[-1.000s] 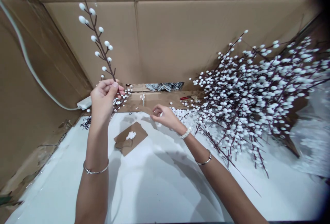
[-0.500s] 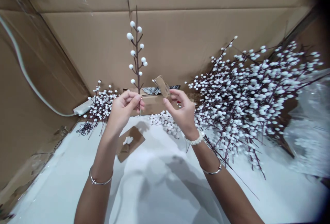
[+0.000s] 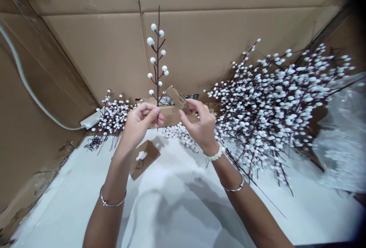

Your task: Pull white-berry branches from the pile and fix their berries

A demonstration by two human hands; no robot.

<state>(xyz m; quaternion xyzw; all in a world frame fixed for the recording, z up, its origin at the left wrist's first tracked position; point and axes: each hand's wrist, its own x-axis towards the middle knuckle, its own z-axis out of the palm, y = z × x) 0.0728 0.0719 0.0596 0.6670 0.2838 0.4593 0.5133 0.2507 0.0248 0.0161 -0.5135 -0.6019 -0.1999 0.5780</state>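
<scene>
Between thumb and fingers, my left hand [image 3: 144,120] pinches the lower stem of an artificial berry branch [image 3: 158,65]. The branch stands upright, dark brown, with several white berries on side twigs and some bare twig tips. My right hand [image 3: 201,123] grips a small torn piece of cardboard [image 3: 177,97] close to the right of the stem. Loose white berries [image 3: 183,135] lie on the table just below the right hand. A flat cardboard piece [image 3: 145,159] with a white blob on it rests below my left hand.
A large heap of white berry branches [image 3: 265,111] fills the right side, beside a clear plastic bag [image 3: 343,137]. At left stand a smaller bunch [image 3: 113,114] and a white power strip [image 3: 91,119] with its cable. Behind the hands sits a cardboard box [image 3: 168,116] against cardboard walls.
The branch in my left hand has moved right, nearer to the cardboard piece. My right hand has shifted slightly left, and its cardboard piece has tilted more to the left.
</scene>
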